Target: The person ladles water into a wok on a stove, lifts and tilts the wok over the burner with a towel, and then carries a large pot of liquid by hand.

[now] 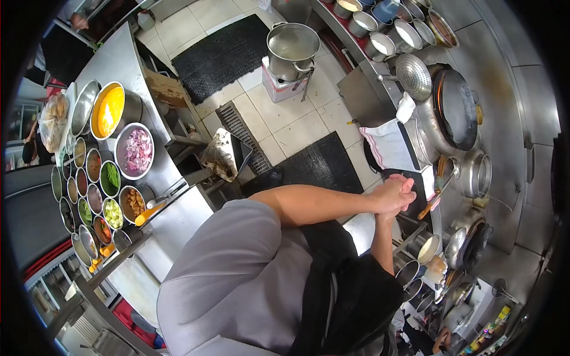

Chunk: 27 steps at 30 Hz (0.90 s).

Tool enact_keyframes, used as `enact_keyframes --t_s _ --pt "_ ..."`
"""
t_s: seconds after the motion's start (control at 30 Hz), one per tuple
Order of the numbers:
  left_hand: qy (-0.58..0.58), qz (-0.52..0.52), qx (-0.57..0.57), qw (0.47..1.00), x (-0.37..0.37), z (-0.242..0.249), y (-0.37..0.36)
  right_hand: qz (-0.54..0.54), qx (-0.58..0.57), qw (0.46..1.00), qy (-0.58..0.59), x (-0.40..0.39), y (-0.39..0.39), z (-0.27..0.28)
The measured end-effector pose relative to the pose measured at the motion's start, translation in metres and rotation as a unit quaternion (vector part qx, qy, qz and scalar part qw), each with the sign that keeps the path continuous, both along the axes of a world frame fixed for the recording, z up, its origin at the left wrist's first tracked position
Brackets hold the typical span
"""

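My left hand [386, 200] and my right hand [404, 185] are clasped together in front of me, right of the view's middle. Both are closed, with fingers wrapped over each other, and I make out no object between them. Just beyond them is a white cloth [389, 145] with a red stripe, hung over the edge of the stove counter. A wooden-handled tool [428, 204] lies close to the right of my hands.
A steel pot [291, 56] stands on a box on the tiled floor. Bowls of chopped onion [138, 149] and orange liquid [110, 111] sit on the left counter among several small containers. At right are a wok [457, 110] and a perforated strainer [414, 77]. Black mats [222, 56] cover parts of the floor.
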State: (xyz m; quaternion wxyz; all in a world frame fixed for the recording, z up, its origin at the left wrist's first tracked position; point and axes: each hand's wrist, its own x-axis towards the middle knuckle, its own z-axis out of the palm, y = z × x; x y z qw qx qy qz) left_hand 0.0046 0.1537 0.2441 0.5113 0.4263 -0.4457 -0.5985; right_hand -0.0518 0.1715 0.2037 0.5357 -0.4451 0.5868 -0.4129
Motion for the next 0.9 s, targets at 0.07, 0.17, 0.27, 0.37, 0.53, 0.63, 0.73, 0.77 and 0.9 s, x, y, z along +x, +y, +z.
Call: enact_keyframes --t_s 0.07,0.17,0.27,0.37,0.53,0.63,0.73,0.77,0.9 --pt "0.033 -0.023 0.030 0.999 0.013 0.017 0.006 -0.004 0.002 1.000 0.001 -0.005 0.001 -0.006" --pt "-0.020 0.038 -0.063 0.997 0.016 0.003 0.002 0.005 0.008 1.000 -0.001 -0.008 -0.007 -0.014" --pt "-0.115 0.086 -0.117 0.983 0.012 -0.004 -0.006 0.018 0.012 1.000 -0.001 -0.013 -0.015 -0.020" --pt "-0.124 0.071 -0.158 0.977 0.014 -0.004 -0.011 0.035 0.010 0.999 0.006 -0.021 -0.029 -0.023" --pt "-0.250 0.005 -0.192 0.949 0.041 0.010 -0.034 0.091 -0.004 0.995 0.033 -0.031 -0.066 -0.023" --pt "-0.374 -0.043 -0.193 0.906 0.071 0.017 -0.055 0.173 -0.042 0.980 0.092 -0.027 -0.097 -0.021" --pt "-0.450 0.032 -0.148 0.880 0.103 -0.017 -0.074 0.303 -0.171 0.914 0.210 -0.004 -0.121 -0.025" --pt "-0.468 0.068 -0.116 0.873 0.114 -0.058 -0.082 0.335 -0.227 0.880 0.247 0.006 -0.128 -0.028" --pt "-0.502 0.158 0.139 0.839 0.224 -0.118 -0.035 0.432 -0.172 0.854 0.232 0.016 -0.143 -0.072"
